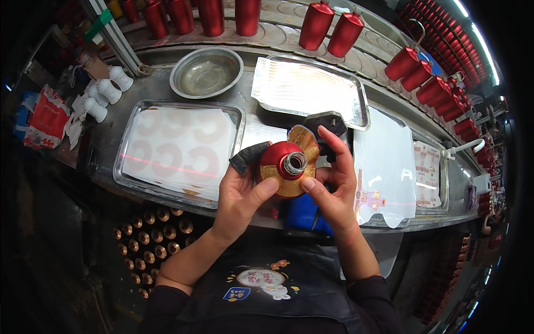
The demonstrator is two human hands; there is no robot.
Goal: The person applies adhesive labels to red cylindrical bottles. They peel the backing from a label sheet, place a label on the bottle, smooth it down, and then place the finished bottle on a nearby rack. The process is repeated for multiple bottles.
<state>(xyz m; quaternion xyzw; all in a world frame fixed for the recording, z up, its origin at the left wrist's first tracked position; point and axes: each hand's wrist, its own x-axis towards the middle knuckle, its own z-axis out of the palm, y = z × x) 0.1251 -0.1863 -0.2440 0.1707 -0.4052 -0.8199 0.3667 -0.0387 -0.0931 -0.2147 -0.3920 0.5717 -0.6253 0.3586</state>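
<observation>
Between my two hands is a red bottle (271,154), tilted so its bare threaded mouth faces up toward me. A gold decal (303,141) lies around the bottle's shoulder, and its upper right part flares away from the red surface. My left hand (238,196) grips the bottle's left side, its thumb pressing on the gold; a black covering (250,158) wraps a finger. My right hand (337,186) holds the right side, thumb on the gold near the neck, index finger raised. Most of the bottle's body is hidden beneath its shoulder.
A tray (118,162) of sheets with curved prints lies left, below a metal bowl (207,72). Another tray (364,114) holds white sheets at the back. Printed sheets (384,167) lie right. Red bottles (318,25) line the conveyor (278,34). A black fixture (328,121) stands behind my right hand.
</observation>
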